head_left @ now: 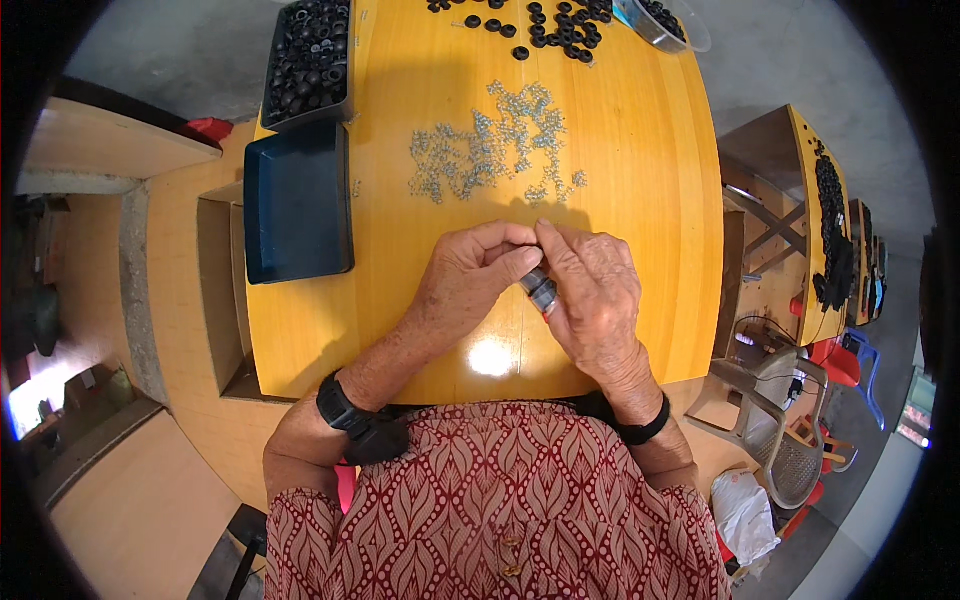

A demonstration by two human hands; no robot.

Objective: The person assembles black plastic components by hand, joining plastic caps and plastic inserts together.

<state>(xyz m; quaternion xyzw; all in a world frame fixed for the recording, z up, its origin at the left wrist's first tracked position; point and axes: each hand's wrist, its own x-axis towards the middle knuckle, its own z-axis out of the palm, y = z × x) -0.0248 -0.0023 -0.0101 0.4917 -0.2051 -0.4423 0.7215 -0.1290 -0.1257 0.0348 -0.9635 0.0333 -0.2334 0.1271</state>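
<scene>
Close together over the near part of the yellow table [640,200], my two hands meet at the fingertips. My right hand [600,290] is closed around a short dark grey and black cylindrical tool [541,293] with a bit of red at its lower end; its exact kind is not clear. Thumb and forefinger of my left hand [465,280] pinch at the tool's upper end, on a small dark piece mostly hidden by the fingers. Just beyond my hands lies a loose spread of small silvery metal pieces [490,145], too tiny to name.
Black ring-shaped parts [565,35] lie at the far edge, beside a clear tub [690,42]. On the left stand a bin of black round parts [310,65] and an empty dark tray [298,205]. A chair [790,440] and a side table [812,240] are at the right.
</scene>
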